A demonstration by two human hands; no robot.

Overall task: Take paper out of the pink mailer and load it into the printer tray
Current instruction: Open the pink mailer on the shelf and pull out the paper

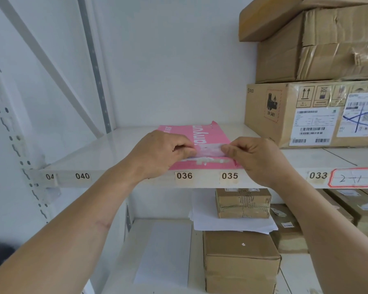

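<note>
Up at shelf (115, 145) height, both arms reach forward. Left hand (157, 152) and right hand (257, 159) each pinch the pink mailer (208, 134) flap, fingers (184, 148) curled tight.

The front edge of the shelf (115, 179) carries number stickers: a cut-off "04" at the left of the frame, then "040", "036", "035" and "033" toward the right. Right of "033" sits a red-bordered label (353, 177) with handwriting that reads roughly "2-1". The cardboard box (285, 115) at the right of the frame shows "PICO" and a hazard sticker marked "UN 3481". The pink mailer (208, 134) bears white lettering, upside down and not legible.
</note>
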